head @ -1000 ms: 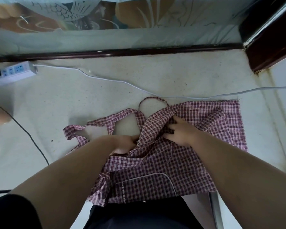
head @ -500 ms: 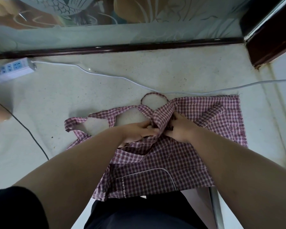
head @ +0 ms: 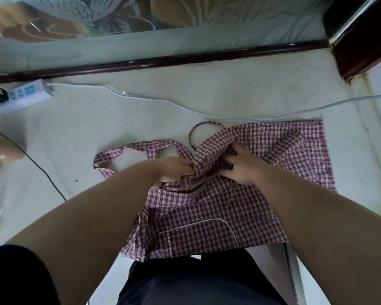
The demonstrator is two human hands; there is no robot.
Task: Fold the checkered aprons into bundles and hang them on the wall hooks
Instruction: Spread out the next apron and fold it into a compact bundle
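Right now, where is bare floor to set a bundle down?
Bare floor: between the white cable and the dark sill, and between the black cable and the apron straps. Crowded where left hand and right hand grip the apron.

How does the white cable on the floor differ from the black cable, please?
The white cable leaves the power strip and crosses to the right edge of view. The black cable runs diagonally at the left and vanishes behind the left forearm. The white cable passes just beyond the far edge of the checkered apron, while the black cable lies clear of it. Both lie loose on the pale floor.
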